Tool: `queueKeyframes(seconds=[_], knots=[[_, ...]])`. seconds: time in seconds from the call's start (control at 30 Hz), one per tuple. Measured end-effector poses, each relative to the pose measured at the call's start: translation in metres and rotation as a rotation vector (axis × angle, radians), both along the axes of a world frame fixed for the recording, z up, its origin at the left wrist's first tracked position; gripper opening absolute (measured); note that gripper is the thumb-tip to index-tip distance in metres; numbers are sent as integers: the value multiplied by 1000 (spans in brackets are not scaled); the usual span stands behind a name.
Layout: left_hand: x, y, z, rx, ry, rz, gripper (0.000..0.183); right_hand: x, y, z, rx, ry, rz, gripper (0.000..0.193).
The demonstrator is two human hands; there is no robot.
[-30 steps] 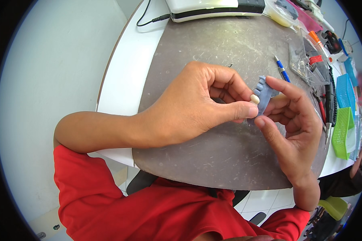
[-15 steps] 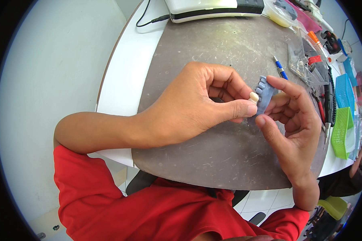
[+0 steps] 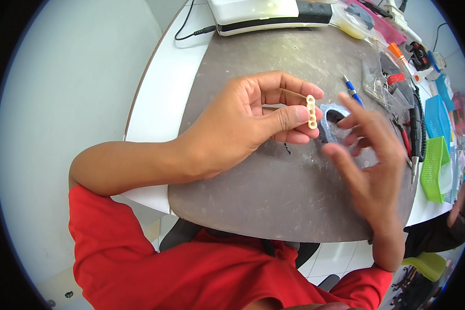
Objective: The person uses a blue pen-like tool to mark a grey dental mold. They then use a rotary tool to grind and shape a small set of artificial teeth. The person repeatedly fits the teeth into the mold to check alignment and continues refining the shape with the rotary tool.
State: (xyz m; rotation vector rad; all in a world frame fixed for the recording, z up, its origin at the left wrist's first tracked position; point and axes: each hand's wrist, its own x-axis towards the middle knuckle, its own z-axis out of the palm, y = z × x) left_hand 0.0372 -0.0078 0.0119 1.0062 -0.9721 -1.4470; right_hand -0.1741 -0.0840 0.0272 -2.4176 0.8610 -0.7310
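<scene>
right hand: blurred | blue-grey model: partly hidden behind it | white device: top cut off

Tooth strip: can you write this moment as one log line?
left hand: grip closed on cream tooth strip | right hand: grip open, blurred, near blue-grey dental model | blue pen: on table

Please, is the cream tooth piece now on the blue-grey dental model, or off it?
Off. The left hand pinches the cream tooth piece with its hollows showing, left of the blue-grey dental model and apart from it.
</scene>
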Motion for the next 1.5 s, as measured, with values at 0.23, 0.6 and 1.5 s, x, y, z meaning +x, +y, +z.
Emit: queueKeyframes(seconds=[0.23,0.6,1.5], knots=[[-2,0,0,-73,58,-30,33,-122,-48,14,-398,262,-656,27],[-4,6,0,-155,70,-83,30,-166,-45,-18,-10,400,-599,38],[0,4,-8,49,228,-129,36,-32,-15,-1,286,-656,205,26]])
